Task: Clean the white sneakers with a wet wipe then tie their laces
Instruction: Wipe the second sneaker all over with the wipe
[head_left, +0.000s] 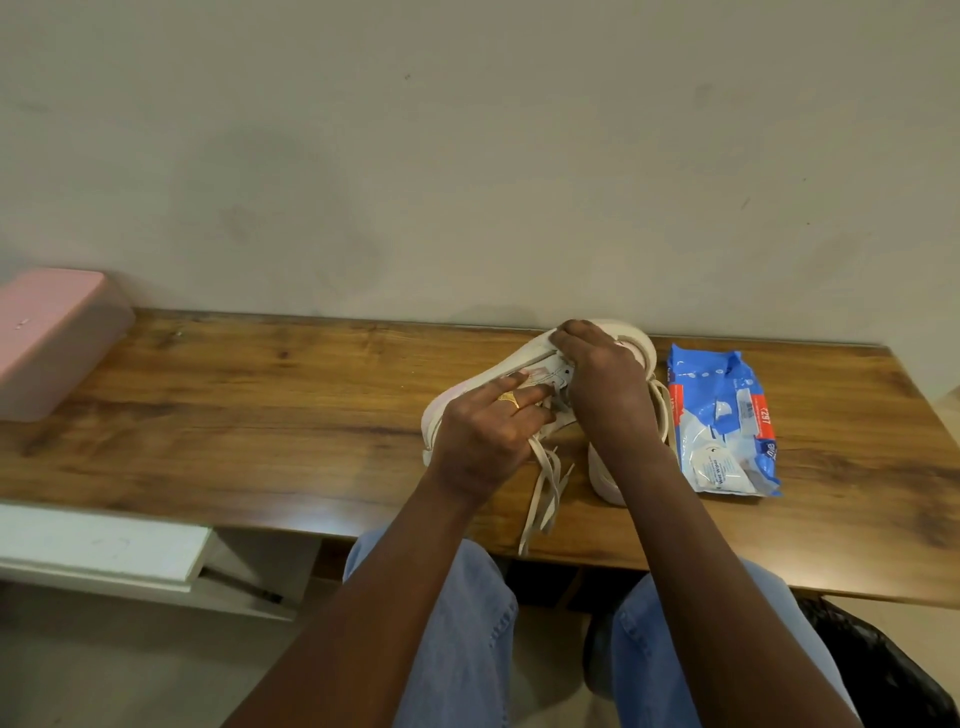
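- Two sneakers, one pack and one box sat on the brown wood-grain bench (260, 389) against a pale wall.
- The white low-top sneaker (519, 364), tipped on its side near the bench's far edge, lay under both hands.
- The right hand (608, 384) curled over its upper, gripping it.
- The left hand (488, 436), wearing a gold ring, laid half-bent fingers on the shoe's side; whether it pinched anything could not be told.
- Loose off-white flat laces (545, 493) trailed over the near edge.
- The second white sneaker (605, 483) stood just beside it, under the right forearm.
- A crumpled blue-and-white plastic wet-wipe pack (727, 426) lay towards the right end, its contents unseen.
- A closed pink rectangular plastic box (52, 338) occupied the far left corner.
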